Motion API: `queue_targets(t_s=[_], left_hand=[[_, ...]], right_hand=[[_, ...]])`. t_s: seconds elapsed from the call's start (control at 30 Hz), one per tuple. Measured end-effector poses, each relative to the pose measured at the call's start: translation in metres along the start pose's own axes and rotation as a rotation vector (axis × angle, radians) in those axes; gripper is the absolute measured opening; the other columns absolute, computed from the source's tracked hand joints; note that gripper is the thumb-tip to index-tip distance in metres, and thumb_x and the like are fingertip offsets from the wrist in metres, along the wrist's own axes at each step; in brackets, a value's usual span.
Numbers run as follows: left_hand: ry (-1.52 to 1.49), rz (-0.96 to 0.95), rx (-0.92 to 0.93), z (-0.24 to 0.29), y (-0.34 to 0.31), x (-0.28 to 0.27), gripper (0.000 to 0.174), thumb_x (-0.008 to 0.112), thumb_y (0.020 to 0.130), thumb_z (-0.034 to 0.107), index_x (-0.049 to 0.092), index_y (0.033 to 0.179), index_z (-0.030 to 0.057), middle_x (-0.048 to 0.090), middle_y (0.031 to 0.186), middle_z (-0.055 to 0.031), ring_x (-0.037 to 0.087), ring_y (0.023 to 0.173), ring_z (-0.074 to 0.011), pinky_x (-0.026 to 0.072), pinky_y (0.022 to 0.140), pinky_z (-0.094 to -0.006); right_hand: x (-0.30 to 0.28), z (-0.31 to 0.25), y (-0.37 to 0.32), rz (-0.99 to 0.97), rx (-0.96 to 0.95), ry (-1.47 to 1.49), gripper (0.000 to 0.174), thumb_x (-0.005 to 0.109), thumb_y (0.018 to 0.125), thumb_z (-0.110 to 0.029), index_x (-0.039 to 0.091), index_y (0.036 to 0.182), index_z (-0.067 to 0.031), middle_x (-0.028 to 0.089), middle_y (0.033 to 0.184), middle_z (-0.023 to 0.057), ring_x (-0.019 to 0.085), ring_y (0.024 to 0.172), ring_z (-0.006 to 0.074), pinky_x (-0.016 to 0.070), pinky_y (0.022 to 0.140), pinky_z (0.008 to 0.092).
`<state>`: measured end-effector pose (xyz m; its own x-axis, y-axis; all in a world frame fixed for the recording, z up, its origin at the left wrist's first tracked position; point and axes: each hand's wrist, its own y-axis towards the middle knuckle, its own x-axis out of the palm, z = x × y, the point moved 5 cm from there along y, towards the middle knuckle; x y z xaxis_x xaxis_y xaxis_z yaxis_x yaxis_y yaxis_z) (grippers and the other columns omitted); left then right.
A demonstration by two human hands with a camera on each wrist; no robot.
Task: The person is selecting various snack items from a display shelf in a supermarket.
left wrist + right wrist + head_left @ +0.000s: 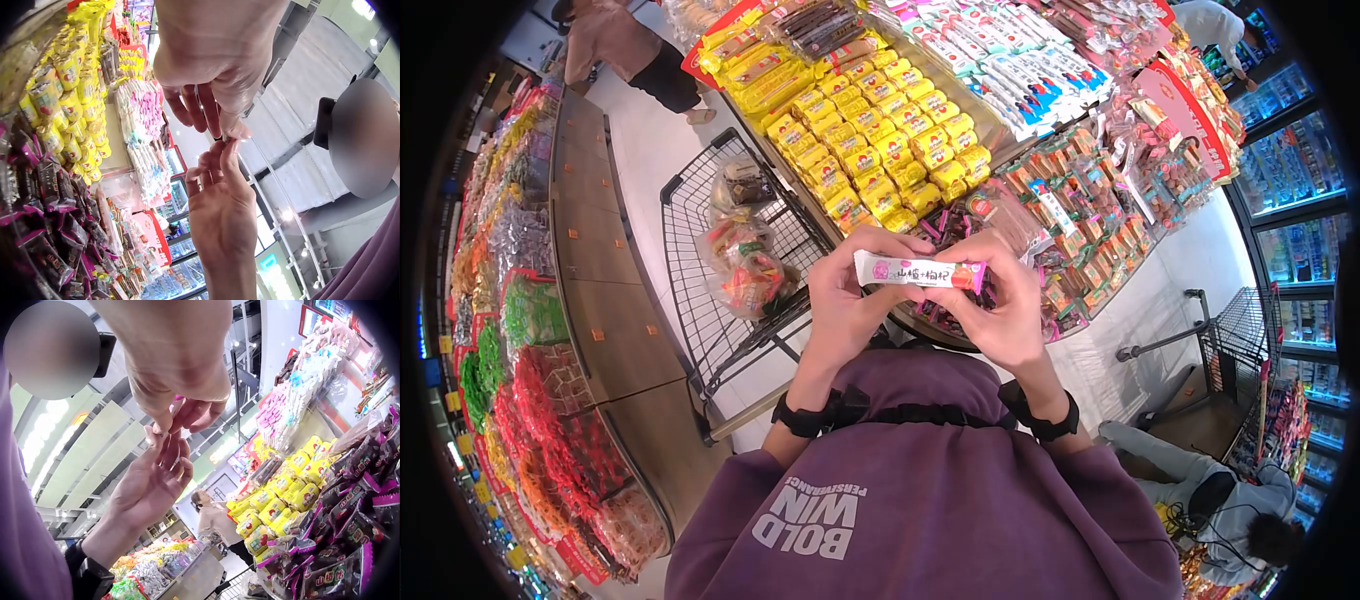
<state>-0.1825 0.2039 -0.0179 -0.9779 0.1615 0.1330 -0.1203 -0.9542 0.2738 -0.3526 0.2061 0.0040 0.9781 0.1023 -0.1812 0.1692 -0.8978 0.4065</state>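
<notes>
A small wrapped snack bar (920, 272), white with pink print, dark Chinese characters and a red-pink end, is held level in front of the chest in the head view. My left hand (848, 290) pinches its left end, while my right hand (1003, 305) grips the right end. Thumbs lie along the lower edge, close together near the middle. Both wrist views show the fingertips of the left hand (147, 481) and right hand (223, 209) meeting, with the bar mostly hidden behind them. Just beyond the hands lie dark purple-edged packets (340, 519) on the display.
Yellow wrapped rolls (880, 140) and white-blue packets (1030, 85) fill the display ahead. A black wire cart (683, 310) with bagged goods (750, 270) stands at left, beside a candy shelf (615, 300). Another cart (1235, 330) and a person (1225, 520) are at right; someone (625, 55) stands far left.
</notes>
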Motion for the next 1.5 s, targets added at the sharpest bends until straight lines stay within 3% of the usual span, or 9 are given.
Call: queue_targets(t_s=[0.2,0.3,0.6,0.7,0.9,1.1,1.5], left_hand=[[-0.042,-0.001,0.040,0.001,-0.001,0.002,0.027,0.080,0.078,-0.002,0.067,0.100,0.0012,0.072,0.108,-0.0150,0.068,0.101,-0.0194,0.0527,0.089,-0.0320],[-0.045,-0.029,0.050,-0.001,0.001,0.001,0.033,0.086,0.075,0.007,0.065,0.100,0.0007,0.069,0.111,-0.0166,0.066,0.103,-0.0233,0.0539,0.091,-0.0361],[-0.083,-0.049,-0.002,-0.006,0.002,0.001,0.037,0.084,0.081,0.022,0.064,0.104,0.0000,0.067,0.115,-0.0176,0.065,0.105,-0.0226,0.0526,0.093,-0.0371],[-0.103,-0.052,0.032,-0.003,0.003,0.004,0.028,0.079,0.085,0.009,0.064,0.106,-0.0021,0.069,0.116,-0.0174,0.066,0.105,-0.0211,0.0505,0.095,-0.0351],[-0.166,-0.022,0.012,-0.004,0.003,0.010,0.026,0.079,0.084,0.005,0.064,0.104,-0.0024,0.069,0.114,-0.0179,0.065,0.106,-0.0214,0.0507,0.095,-0.0347],[-0.065,0.033,0.079,0.004,0.009,-0.003,0.035,0.086,0.071,-0.004,0.067,0.100,-0.0016,0.068,0.114,-0.0171,0.066,0.106,-0.0228,0.0520,0.094,-0.0356],[0.069,0.011,0.171,0.006,0.008,-0.010,0.039,0.088,0.066,-0.004,0.068,0.099,0.0017,0.071,0.111,-0.0171,0.064,0.106,-0.0228,0.0497,0.094,-0.0366]], right_hand=[[-0.003,-0.004,0.002,-0.039,-0.059,-0.070,0.025,0.084,0.075,-0.003,0.071,0.096,-0.0023,0.071,0.092,0.0106,0.066,0.085,0.0231,0.0518,0.080,0.0347],[-0.002,0.000,0.000,-0.039,-0.010,-0.013,0.026,0.084,0.076,-0.003,0.070,0.097,-0.0021,0.071,0.093,0.0103,0.067,0.086,0.0220,0.0523,0.079,0.0335],[0.000,0.009,-0.005,0.027,0.080,0.118,0.030,0.085,0.075,-0.003,0.070,0.101,-0.0024,0.070,0.097,0.0093,0.067,0.087,0.0196,0.0520,0.079,0.0314],[-0.003,0.005,-0.001,0.034,-0.007,0.049,0.030,0.086,0.074,-0.002,0.070,0.100,-0.0024,0.070,0.096,0.0094,0.066,0.086,0.0194,0.0516,0.079,0.0316],[-0.005,0.003,0.000,0.045,-0.042,-0.026,0.029,0.086,0.073,-0.001,0.070,0.097,-0.0015,0.070,0.094,0.0099,0.066,0.084,0.0193,0.0516,0.078,0.0319],[-0.008,0.011,-0.001,0.112,0.063,0.101,0.032,0.087,0.072,-0.003,0.069,0.098,-0.0021,0.070,0.096,0.0086,0.066,0.083,0.0181,0.0510,0.077,0.0301],[-0.012,0.007,0.004,0.051,-0.043,0.005,0.032,0.088,0.071,-0.006,0.069,0.097,-0.0030,0.071,0.093,0.0087,0.064,0.087,0.0233,0.0499,0.081,0.0360]])
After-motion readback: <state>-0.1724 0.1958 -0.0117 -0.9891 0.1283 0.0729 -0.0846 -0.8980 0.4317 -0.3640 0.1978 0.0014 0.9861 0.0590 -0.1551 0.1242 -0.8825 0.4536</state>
